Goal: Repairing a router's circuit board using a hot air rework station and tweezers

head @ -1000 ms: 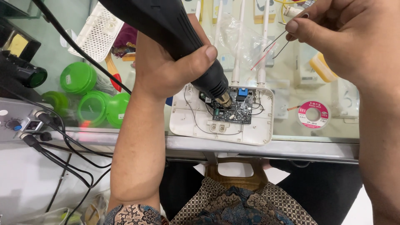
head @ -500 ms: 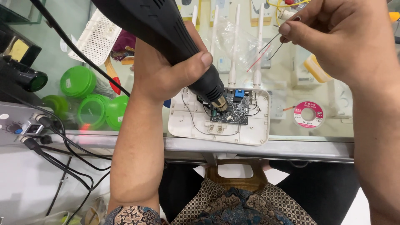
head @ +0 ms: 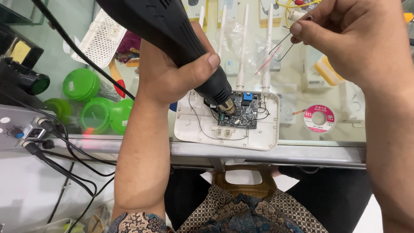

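— Changed since a second ago? Barely: left hand (head: 172, 73) still wrapped around black hot-air gun (head: 172, 39), nozzle down-right over circuit board (head: 238, 116) in opened router (head: 226, 125) at bench (head: 302, 153) edge.

— Right hand (head: 353, 39)? Pinching thin tweezers (head: 284, 45), raised slightly, tips pointing down-left, well above board.

1 hot-air gun (head: 172, 39), 1 router (head: 226, 125) w/ 4 antennas (head: 242, 47), 4 green lids (head: 81, 84), 1 pink spool (head: 318, 118).
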